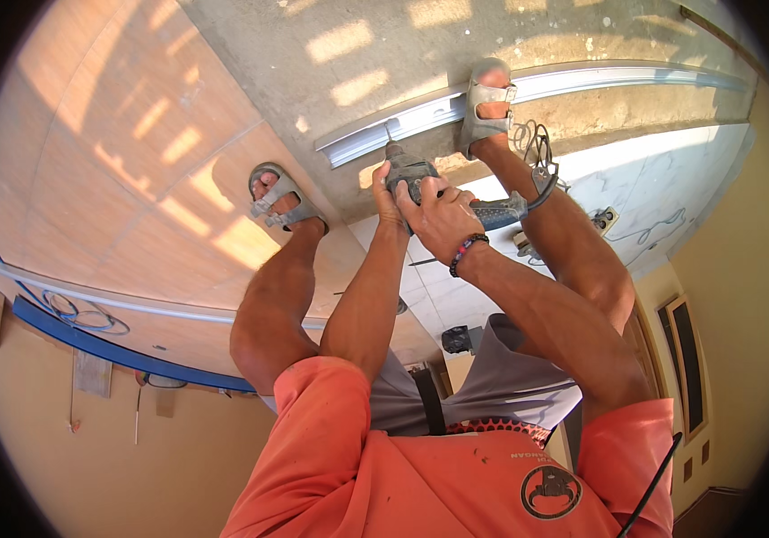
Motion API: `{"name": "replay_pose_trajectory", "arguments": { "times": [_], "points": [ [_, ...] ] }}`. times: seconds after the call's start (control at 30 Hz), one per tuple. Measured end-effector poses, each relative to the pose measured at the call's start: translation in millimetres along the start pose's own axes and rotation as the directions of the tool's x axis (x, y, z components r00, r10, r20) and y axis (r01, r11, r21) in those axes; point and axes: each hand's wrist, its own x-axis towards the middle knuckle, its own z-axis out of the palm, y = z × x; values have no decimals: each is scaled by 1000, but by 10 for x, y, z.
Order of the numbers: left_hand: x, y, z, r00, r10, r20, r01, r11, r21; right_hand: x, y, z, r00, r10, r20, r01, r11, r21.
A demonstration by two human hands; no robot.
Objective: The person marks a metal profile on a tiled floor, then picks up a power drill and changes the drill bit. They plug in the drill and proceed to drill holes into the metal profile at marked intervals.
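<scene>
A dark corded power drill [413,170] points away from me, held in both hands. My left hand [388,195] wraps round the left side of its body. My right hand [441,217], with a beaded bracelet at the wrist, is closed over the top and rear of the body; the handle [499,212] sticks out to the right. The thin bit reaches a long silver metal profile [595,83] lying on the concrete; I cannot tell whether it has gone in. My right sandalled foot [489,106] stands on that profile. My left foot [278,196] is on the tan tiles.
A black cable [541,152] loops beside my right leg. White marble-look tiles [671,170] and a socket strip [606,219] lie right of it. Tan tiles [133,134] spread to the left, with a long blue bar [133,351] and coiled blue cable [61,307] by the wall.
</scene>
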Motion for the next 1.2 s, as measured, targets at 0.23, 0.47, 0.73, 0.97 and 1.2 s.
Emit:
{"name": "replay_pose_trajectory", "arguments": {
  "times": [0.23, 0.47, 0.73, 0.97, 1.2],
  "points": [
    [-101, 34, 211, 988, 110, -111, -90, 980, 175, -53, 15, 76, 1000, 31, -5, -31, 1000, 3],
    [-1, 14, -62, 998, -52, 34, 51, 999, 10, -37, -53, 34, 1000, 19, 24, -19, 1000, -12],
    [10, 38, 25, 998, 11, -57, -5, 995, 101, -42, -3, 48, 998, 50, 32, -50, 998, 27],
    [-89, 91, 194, 987, 87, -137, -59, 978, 199, -29, -33, 71, 997, 70, 16, -71, 997, 33],
    [-127, 40, 188, 989, 92, -119, -73, 984, 160, -38, -14, 33, 998, 38, 42, -40, 998, 47]
  ]
}}
